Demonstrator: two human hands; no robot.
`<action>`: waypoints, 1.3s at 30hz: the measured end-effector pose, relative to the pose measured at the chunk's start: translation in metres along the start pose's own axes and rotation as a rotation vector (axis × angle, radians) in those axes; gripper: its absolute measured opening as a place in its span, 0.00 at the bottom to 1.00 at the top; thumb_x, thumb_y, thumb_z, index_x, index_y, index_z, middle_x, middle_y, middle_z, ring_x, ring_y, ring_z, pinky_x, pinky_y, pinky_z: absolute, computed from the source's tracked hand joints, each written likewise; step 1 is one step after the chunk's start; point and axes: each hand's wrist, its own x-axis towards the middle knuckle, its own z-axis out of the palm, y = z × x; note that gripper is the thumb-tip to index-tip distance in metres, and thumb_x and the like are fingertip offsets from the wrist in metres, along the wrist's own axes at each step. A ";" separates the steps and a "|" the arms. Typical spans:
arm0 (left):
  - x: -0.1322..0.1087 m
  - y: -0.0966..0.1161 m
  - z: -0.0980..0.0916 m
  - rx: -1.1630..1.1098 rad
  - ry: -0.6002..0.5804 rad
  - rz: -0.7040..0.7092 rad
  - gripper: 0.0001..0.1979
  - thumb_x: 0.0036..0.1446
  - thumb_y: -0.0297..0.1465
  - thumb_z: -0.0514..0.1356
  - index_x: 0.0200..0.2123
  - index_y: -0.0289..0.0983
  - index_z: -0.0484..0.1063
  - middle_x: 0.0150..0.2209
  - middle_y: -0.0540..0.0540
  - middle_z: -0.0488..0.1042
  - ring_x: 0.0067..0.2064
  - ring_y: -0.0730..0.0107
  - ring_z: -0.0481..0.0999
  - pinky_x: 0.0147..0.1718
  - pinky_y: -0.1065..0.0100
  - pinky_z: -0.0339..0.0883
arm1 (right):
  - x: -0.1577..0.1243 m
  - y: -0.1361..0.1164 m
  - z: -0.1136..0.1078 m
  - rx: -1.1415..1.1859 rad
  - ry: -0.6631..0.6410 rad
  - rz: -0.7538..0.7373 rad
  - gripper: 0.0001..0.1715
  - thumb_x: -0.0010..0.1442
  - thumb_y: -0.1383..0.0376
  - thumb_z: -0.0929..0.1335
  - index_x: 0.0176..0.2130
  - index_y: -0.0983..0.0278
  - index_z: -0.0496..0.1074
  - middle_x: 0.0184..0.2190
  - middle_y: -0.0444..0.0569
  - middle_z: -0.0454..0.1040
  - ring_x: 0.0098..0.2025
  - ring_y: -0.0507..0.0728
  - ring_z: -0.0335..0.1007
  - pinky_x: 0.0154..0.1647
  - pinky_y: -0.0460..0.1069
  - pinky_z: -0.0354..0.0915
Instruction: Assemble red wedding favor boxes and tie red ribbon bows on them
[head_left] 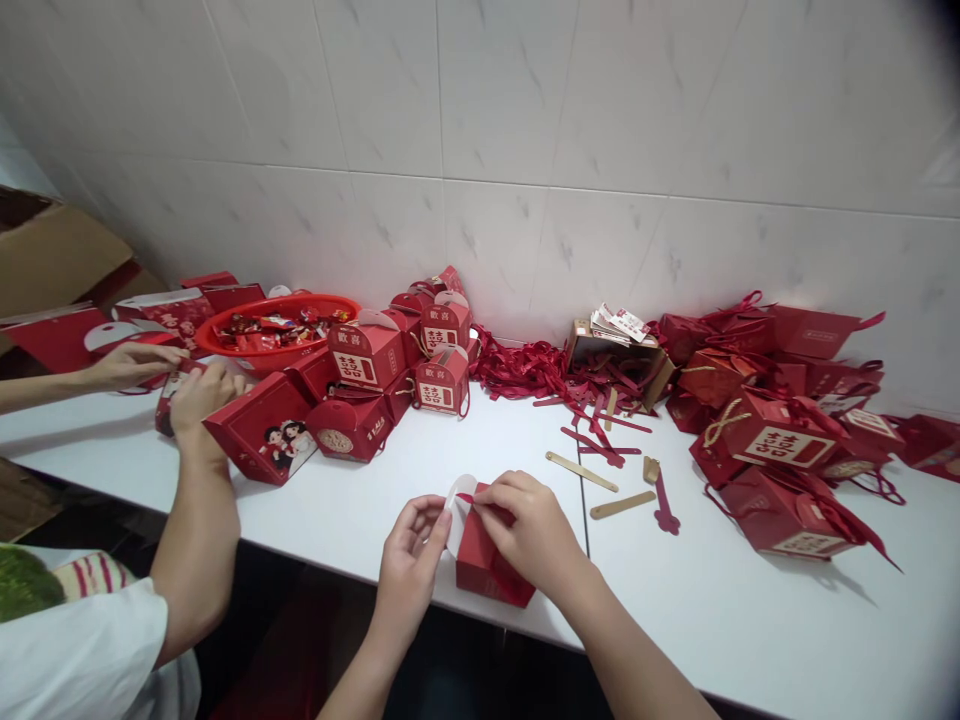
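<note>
A small red gift box (491, 570) stands at the front edge of the white table. My left hand (409, 550) pinches the white inner side of its raised flap (455, 490) between thumb and fingers. From the other side, my right hand (529, 520) reaches over the box top, its thumb and fingertips closed at the flap. A bit of red ribbon (466, 497) shows against the flap at those fingertips; the rest of it is hidden by the hand.
Left, a co-worker's hands (199, 395) handle another red box beside a red basin (277, 350) of wrapped sweets. Finished-looking boxes (367, 355) are stacked centre-left, ribboned boxes (787, 440) at right. A ribbon pile (521, 368), an open carton (656, 375) and loose strips (622, 503) lie behind.
</note>
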 end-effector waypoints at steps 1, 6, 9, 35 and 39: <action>0.000 0.000 0.000 0.007 0.000 0.007 0.16 0.54 0.43 0.60 0.39 0.38 0.68 0.37 0.46 0.75 0.42 0.64 0.76 0.36 0.69 0.70 | 0.000 0.000 0.000 -0.010 -0.008 0.000 0.11 0.58 0.74 0.66 0.35 0.62 0.77 0.31 0.49 0.75 0.36 0.56 0.70 0.38 0.50 0.68; -0.001 0.001 0.002 0.021 0.015 0.041 0.16 0.53 0.42 0.62 0.38 0.37 0.68 0.38 0.45 0.75 0.43 0.64 0.76 0.41 0.67 0.70 | 0.003 -0.002 0.001 -0.048 -0.046 0.006 0.12 0.58 0.74 0.66 0.36 0.61 0.78 0.33 0.49 0.75 0.36 0.56 0.70 0.39 0.49 0.67; -0.001 0.003 0.002 -0.005 -0.006 0.032 0.17 0.53 0.43 0.61 0.39 0.37 0.68 0.38 0.46 0.74 0.41 0.65 0.75 0.39 0.67 0.71 | 0.004 -0.004 0.000 -0.083 -0.069 0.006 0.12 0.59 0.73 0.66 0.37 0.60 0.78 0.33 0.49 0.76 0.37 0.56 0.71 0.39 0.49 0.67; 0.023 -0.034 -0.071 0.773 0.150 0.333 0.11 0.54 0.37 0.57 0.38 0.38 0.71 0.41 0.39 0.73 0.46 0.52 0.73 0.43 0.58 0.67 | -0.080 0.049 -0.022 0.244 0.189 0.357 0.17 0.64 0.57 0.62 0.48 0.61 0.72 0.46 0.54 0.74 0.50 0.60 0.71 0.51 0.54 0.69; 0.023 -0.010 -0.033 0.234 -0.372 0.290 0.23 0.57 0.33 0.55 0.56 0.41 0.62 0.59 0.37 0.63 0.59 0.54 0.65 0.51 0.59 0.66 | -0.081 0.045 -0.011 0.282 0.163 0.303 0.26 0.62 0.58 0.65 0.58 0.58 0.64 0.53 0.52 0.70 0.52 0.59 0.69 0.53 0.54 0.67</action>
